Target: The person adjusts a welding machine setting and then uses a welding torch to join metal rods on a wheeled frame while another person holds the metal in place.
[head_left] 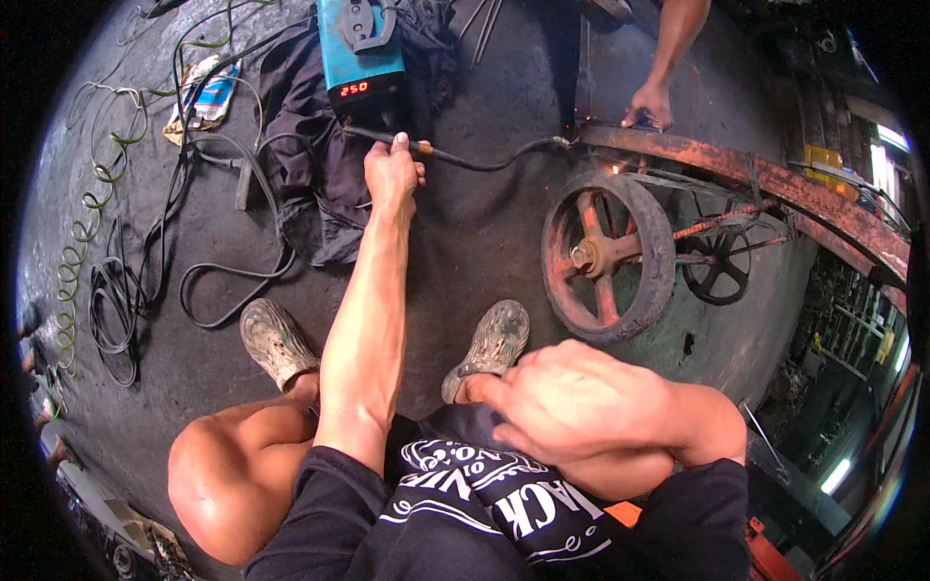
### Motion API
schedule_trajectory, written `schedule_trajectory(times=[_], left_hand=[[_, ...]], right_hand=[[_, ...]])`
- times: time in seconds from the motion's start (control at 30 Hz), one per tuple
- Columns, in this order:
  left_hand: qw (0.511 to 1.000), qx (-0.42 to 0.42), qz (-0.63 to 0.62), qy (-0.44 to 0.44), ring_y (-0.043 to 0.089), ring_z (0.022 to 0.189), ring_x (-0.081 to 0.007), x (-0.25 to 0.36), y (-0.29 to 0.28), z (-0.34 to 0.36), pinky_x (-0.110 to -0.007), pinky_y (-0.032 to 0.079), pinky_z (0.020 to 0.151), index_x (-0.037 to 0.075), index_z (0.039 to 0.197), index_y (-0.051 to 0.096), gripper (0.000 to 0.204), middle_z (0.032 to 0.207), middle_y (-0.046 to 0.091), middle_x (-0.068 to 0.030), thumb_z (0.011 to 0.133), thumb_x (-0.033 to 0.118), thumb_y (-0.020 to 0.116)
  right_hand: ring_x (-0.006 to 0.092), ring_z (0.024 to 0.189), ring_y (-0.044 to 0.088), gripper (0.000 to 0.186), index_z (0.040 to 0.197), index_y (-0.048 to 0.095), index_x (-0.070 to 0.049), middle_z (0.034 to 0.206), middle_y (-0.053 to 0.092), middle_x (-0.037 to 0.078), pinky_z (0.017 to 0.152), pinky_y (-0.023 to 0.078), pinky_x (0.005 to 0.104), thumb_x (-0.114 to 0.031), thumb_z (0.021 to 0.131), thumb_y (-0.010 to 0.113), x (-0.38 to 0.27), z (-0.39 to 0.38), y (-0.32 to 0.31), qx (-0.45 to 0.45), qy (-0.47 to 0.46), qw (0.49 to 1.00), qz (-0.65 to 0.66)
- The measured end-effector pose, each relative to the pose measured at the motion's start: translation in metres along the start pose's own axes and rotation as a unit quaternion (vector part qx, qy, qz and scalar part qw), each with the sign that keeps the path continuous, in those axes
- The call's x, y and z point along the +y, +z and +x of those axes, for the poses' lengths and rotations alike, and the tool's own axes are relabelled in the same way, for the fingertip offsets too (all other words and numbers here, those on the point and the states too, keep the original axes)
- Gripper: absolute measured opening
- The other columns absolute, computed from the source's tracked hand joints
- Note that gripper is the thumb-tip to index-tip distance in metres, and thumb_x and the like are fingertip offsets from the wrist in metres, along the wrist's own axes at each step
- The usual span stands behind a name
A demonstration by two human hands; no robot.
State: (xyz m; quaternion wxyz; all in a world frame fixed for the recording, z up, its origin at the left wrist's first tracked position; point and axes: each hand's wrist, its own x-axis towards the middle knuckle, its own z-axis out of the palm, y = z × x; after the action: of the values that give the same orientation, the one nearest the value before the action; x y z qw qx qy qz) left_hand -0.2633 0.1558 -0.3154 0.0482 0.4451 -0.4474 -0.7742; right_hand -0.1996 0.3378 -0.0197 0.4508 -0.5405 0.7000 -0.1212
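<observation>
Red digits [355,89] mark the blue machine [339,60], white lettering [545,504] the shirt [426,544].

Looks like a metalworking workshop. Shows as one by the blue machine [363,63] with a lit red display, just beyond the left hand [392,172]; by the tangled cables [121,305] and coiled green hose [94,200] to that hand's left; by the sparks [617,169] and rusty red metal frame [736,160] above a spoked wheel [603,255] to its right.
</observation>
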Motion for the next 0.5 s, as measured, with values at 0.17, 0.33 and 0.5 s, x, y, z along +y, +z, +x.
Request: schedule_trajectory(times=[0.17,0.33,0.5], left_hand=[[1.0,-0.008,-0.012,-0.006,0.052,0.048,-0.0115,0.0,0.005,0.0,-0.028,0.043,0.041,-0.002,0.094,0.052,0.024,0.085,0.072,-0.0141,0.104,0.019,0.05],[1.0,0.004,0.0,0.001,0.051,0.048,-0.0108,-0.004,-0.002,0.004,-0.028,0.043,0.041,-0.001,0.093,0.052,0.024,0.085,0.072,-0.013,0.104,0.02,0.051],[1.0,-0.002,-0.014,-0.003,0.05,0.047,-0.0109,-0.002,0.003,0.0,-0.027,0.043,0.041,-0.001,0.095,0.052,0.023,0.085,0.072,-0.0134,0.104,0.02,0.052]], right_hand=[[0.0381,0.079,0.066,0.037,0.113,0.057,0.001,0.077,0.065,0.018,0.072,0.053,0.0449,-0.023,0.087,0.066,0.006,-0.005,-0.002,0.053,-0.02,0.998,0.008],[0.0394,0.08,0.067,0.04,0.121,0.056,-0.002,0.077,0.066,0.019,0.073,0.053,0.047,-0.024,0.088,0.064,0.011,0.004,-0.001,-0.014,-0.004,0.999,0.034],[0.0317,0.075,0.068,0.036,0.106,0.06,0.002,0.077,0.066,0.015,0.072,0.055,0.0409,-0.023,0.081,0.07,0.013,-0.001,0.001,0.034,-0.03,0.999,0.003]])
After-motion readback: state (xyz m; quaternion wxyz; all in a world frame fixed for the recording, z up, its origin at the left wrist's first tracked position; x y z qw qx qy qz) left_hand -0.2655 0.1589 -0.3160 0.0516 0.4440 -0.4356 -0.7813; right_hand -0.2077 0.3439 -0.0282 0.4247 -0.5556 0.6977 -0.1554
